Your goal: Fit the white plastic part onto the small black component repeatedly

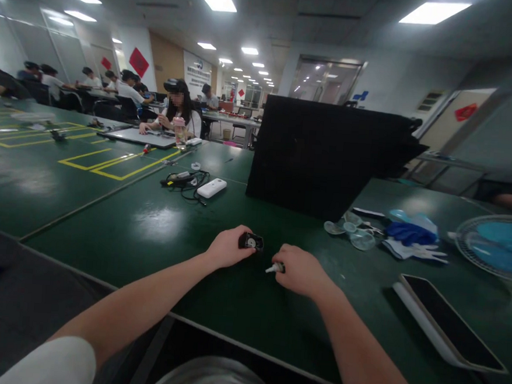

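Observation:
My left hand (pixel 228 247) is closed around a small black housing (pixel 247 238), whose near side shows a pale round part inside. Its exact kind I cannot make out. To the right and slightly nearer, my right hand (pixel 299 270) grips a small tube with a white tapered nozzle (pixel 272 268). The nozzle points left toward the space below the housing and stays apart from it. Most of the tube is hidden by my fingers. Both hands are just above the green tabletop (pixel 214 294).
A large black box-like panel (pixel 311 161) stands ahead. Right of it lie clear small dishes (pixel 361 239), blue and white gloves (pixel 413 235), a blue fan (pixel 498 241) and a phone-like slab (pixel 448 322). Left are cables (pixel 184 180) and a white device (pixel 212 188). A person sits across.

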### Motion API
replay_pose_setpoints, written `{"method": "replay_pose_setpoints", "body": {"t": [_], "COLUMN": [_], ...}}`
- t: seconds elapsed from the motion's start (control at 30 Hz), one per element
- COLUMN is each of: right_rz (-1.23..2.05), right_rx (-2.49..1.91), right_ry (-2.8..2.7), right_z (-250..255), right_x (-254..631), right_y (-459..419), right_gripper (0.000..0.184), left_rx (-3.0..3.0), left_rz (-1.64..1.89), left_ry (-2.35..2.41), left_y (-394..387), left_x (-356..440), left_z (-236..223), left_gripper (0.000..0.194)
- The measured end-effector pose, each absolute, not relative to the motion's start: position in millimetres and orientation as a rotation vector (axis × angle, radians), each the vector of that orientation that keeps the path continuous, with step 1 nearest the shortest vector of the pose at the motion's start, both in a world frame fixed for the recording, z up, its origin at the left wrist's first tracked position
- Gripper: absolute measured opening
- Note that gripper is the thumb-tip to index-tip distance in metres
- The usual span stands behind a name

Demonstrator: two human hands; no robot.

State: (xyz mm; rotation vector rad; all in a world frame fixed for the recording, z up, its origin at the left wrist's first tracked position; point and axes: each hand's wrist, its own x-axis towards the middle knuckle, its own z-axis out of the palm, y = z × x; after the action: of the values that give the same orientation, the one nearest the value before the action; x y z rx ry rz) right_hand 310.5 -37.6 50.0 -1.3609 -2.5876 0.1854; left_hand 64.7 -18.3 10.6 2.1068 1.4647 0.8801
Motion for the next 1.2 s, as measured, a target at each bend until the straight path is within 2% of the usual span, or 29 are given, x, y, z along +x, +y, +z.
{"method": "replay_pose_setpoints", "body": {"t": [0.13, 0.27, 0.4, 0.67, 0.87, 1.0, 1.03, 1.13, 1.2], "right_rz": [0.173, 0.359, 0.542, 0.467, 0.546, 0.565, 0.56, 0.479, 0.404], "right_rx": [-1.446, -1.485, -1.343, -1.287, -1.338, -1.337, -1.32, -1.246, -1.24], "right_ry": [-2.411, -2.134, -1.957, -2.212, -2.268, -2.217, -2.207, -2.258, -2.304], "right_z": [50, 44, 34, 40, 36, 41, 43, 48, 49], "right_x": [305, 298, 296, 293, 293, 301, 303, 306, 304], "right_y": [-35, -30, -24, -28, -28, -25, -25, -26, -28], "right_gripper": [0.012, 0.015, 0.023, 0.024, 0.026, 0.044, 0.044, 0.028, 0.026], "left_rx": [2.095, 2.109, 2.125, 2.165, 2.165, 2.161, 2.164, 2.184, 2.191], "left_rz": [0.829, 0.79, 0.757, 0.768, 0.739, 0.734, 0.736, 0.748, 0.751], "left_ry": [1.431, 1.395, 1.319, 1.313, 1.287, 1.31, 1.314, 1.305, 1.293], "left_y": [-19, -21, -20, -16, -16, -15, -15, -14, -14], "left_x": [68, 71, 69, 67, 65, 64, 64, 65, 65], "left_z": [10, 10, 8, 6, 7, 4, 3, 1, 1], "left_gripper": [0.042, 0.041, 0.043, 0.043, 0.044, 0.046, 0.046, 0.046, 0.046]}}
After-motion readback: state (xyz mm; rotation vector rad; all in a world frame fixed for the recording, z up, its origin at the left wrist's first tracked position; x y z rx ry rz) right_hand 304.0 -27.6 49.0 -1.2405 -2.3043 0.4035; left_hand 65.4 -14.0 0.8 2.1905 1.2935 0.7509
